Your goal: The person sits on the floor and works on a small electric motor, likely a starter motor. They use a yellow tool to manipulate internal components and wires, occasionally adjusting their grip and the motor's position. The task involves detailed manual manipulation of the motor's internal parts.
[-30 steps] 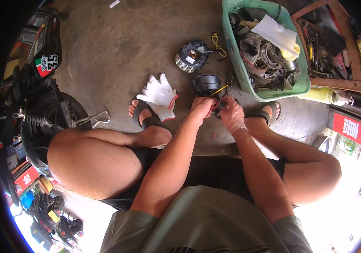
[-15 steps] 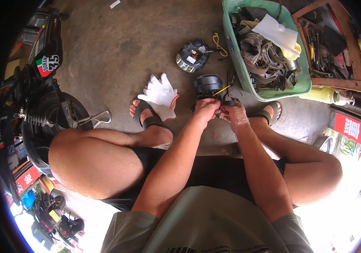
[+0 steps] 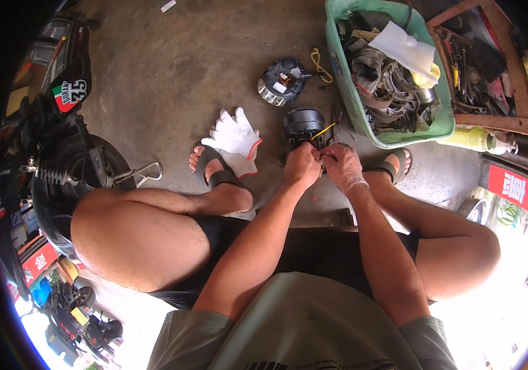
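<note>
Seated person seen from above, floor work. Both hands were brought together at centre frame, just below a black round housing (image 3: 304, 126) that lay on the concrete floor (image 3: 171, 74). Left hand (image 3: 301, 166) was closed, fingers curled around something small at the housing's lower edge; what exactly was pinched could not be told. Right hand (image 3: 341, 165) was likewise closed, touching the left, fingertips on the same spot. A yellow wire (image 3: 323, 131) was seen running up and right from the hands across the housing; its long axis lay diagonal, lower left to upper right. The housing lay directly above the hands in the frame, touching them; both hands were about equally near.

White gloves (image 3: 234, 134) lay to the left of the housing, beside a sandalled foot (image 3: 217, 176). A second motor part (image 3: 281, 81) was seen further up, well apart. A green bin (image 3: 393, 68) of scrap parts stood at upper right, a wooden tray (image 3: 498, 68) of tools beyond it. A motorcycle (image 3: 48, 148) was parked at the left edge.

Against the earlier frames: the hands had been drawn closer together and slightly lower; the housing, gloves and bin were unmoved.
</note>
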